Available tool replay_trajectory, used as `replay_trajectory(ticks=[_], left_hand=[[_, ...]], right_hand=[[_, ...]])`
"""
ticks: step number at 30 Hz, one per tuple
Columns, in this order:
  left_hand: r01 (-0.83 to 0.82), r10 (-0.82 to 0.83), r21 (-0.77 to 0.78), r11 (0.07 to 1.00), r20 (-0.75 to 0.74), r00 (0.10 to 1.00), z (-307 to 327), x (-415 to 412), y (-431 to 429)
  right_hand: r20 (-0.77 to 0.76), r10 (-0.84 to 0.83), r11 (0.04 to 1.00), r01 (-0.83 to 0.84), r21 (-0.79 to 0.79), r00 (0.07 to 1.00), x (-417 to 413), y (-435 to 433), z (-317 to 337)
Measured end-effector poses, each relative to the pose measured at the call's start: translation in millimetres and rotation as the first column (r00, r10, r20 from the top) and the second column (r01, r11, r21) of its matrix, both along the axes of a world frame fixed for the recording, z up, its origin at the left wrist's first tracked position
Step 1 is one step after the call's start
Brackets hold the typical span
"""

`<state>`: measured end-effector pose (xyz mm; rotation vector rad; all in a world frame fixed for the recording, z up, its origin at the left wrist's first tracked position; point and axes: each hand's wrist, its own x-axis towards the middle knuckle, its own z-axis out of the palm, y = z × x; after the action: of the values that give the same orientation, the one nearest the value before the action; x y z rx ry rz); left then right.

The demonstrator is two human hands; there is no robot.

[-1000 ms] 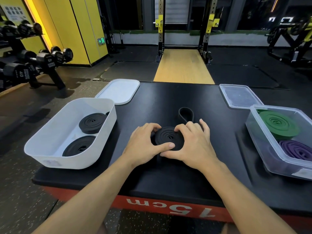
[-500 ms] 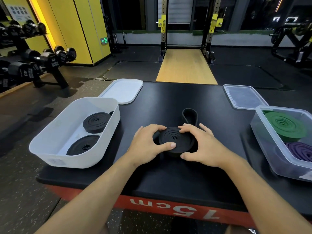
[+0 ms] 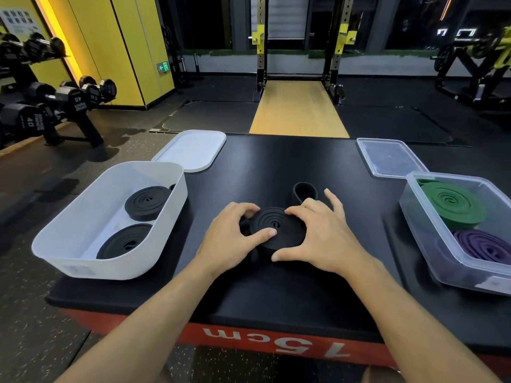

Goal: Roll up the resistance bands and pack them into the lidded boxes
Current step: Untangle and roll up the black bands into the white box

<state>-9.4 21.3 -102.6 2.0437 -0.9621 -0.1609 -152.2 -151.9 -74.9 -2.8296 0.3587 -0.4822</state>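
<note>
Both hands close on the same thing. The left hand point(image 3: 229, 236) has its grip round the left side of a half-rolled black band point(image 3: 279, 226), thumb laid flat across the top of the coil and fingers curled over its far edge. The right hand point(image 3: 320, 230) grasps the right side, fingers bent over the far rim and thumb stretched along the near edge, down at the bench point(image 3: 276, 294). The coil lies flat in the middle of the bench top, and its unrolled tail stands up as a small loop point(image 3: 304, 190) just behind the right fingers.

To the left sits an open white box point(image 3: 110, 266) with two rolled black bands in it, one farther back point(image 3: 146, 203) and one nearer point(image 3: 124, 241). Its white lid point(image 3: 190, 150) lies flat behind it at the bench's far corner. On the right is a clear box point(image 3: 442, 261) holding a green roll point(image 3: 453, 203) and a purple roll point(image 3: 484, 244) in front of it, with the clear lid point(image 3: 390, 158) lying behind. Beyond the bench there's a dumbbell rack point(image 3: 69, 98) by the yellow wall and a wooden platform point(image 3: 298, 109) straight ahead.
</note>
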Motion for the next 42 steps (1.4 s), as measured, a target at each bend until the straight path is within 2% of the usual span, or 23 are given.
replay_trajectory(ticks=[4,7,9,13,18,21,24,28,30,33,38,42], left_hand=[[-0.005,0.005,-0.018,1.0,0.018,1.0,-0.9,0.7,0.6],[0.025,-0.024,-0.025,0.999,0.048,0.999,-0.1,2.6,0.0],[0.037,-0.036,-0.019,0.999,0.047,0.998,0.3,4.2,0.3],[0.051,-0.055,0.031,0.998,0.127,0.99,-1.5,4.3,1.7],[-0.001,-0.016,0.083,0.997,0.205,0.979,-1.1,1.0,0.6],[0.023,-0.042,0.094,0.995,0.199,0.979,0.5,1.7,1.4],[0.037,-0.063,0.113,0.993,0.236,0.97,0.1,1.9,2.0],[-0.016,-0.076,0.208,0.978,0.428,0.901,0.4,0.5,4.6],[-0.05,-0.087,0.259,0.965,0.49,0.867,3.8,0.0,5.6],[-0.079,-0.069,0.281,0.957,0.48,0.874,6.4,0.0,6.4],[-0.088,-0.047,0.272,0.958,0.453,0.89,1.8,-2.5,9.2],[-0.074,-0.092,0.327,0.942,0.465,0.88,7.4,4.2,5.4]], right_hand=[[0.078,-0.177,0.978,0.185,-0.102,0.981,10.8,25.2,-8.8],[0.063,-0.223,0.959,0.231,-0.165,0.973,14.9,32.8,-13.1],[0.043,-0.192,0.968,0.196,-0.154,0.98,13.2,27.8,-14.3],[-0.011,-0.04,0.999,0.04,0.012,0.999,4.7,6.4,-13.1],[-0.123,0.127,0.991,-0.132,-0.037,0.984,4.9,-8.1,-3.0],[-0.19,0.203,0.979,-0.195,0.059,0.961,9.2,-13.3,-1.3],[-0.191,0.202,0.977,-0.183,0.11,0.961,12.4,-18.6,1.9],[-0.22,0.196,0.98,-0.198,0.016,0.955,13.3,-20.4,5.7],[-0.221,0.198,0.98,-0.199,0.017,0.955,11.1,-14.9,5.3],[-0.176,0.179,0.984,-0.176,0.036,0.968,13.0,-3.9,6.7],[-0.181,0.129,0.985,-0.146,-0.088,0.975,15.5,-4.9,6.0],[-0.23,0.114,0.993,-0.109,0.038,0.966,21.5,-2.9,9.8]])
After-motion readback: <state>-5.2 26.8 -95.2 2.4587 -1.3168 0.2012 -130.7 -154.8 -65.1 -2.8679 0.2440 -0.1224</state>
